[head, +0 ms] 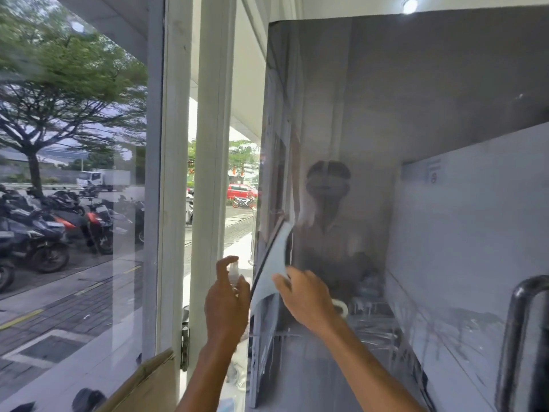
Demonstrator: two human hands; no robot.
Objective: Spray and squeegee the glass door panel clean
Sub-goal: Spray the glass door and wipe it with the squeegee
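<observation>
The glass door panel [416, 144] fills the right half of the head view, covered with a dark tint film. The film's left edge [274, 257] is peeled away from the glass in a pale flap. My right hand [303, 295] pinches that flap at its lower part. My left hand [227, 301] is raised just left of the door's edge and grips a small clear spray bottle [233, 270], forefinger on its top, nozzle towards the peeled film. No squeegee is in sight.
A dark metal door handle [517, 337] stands at the right edge. A white frame post [211, 144] and a fixed window [74, 173] lie left. A cardboard piece [148, 385] leans at the bottom. A door hinge [184, 340] sits low.
</observation>
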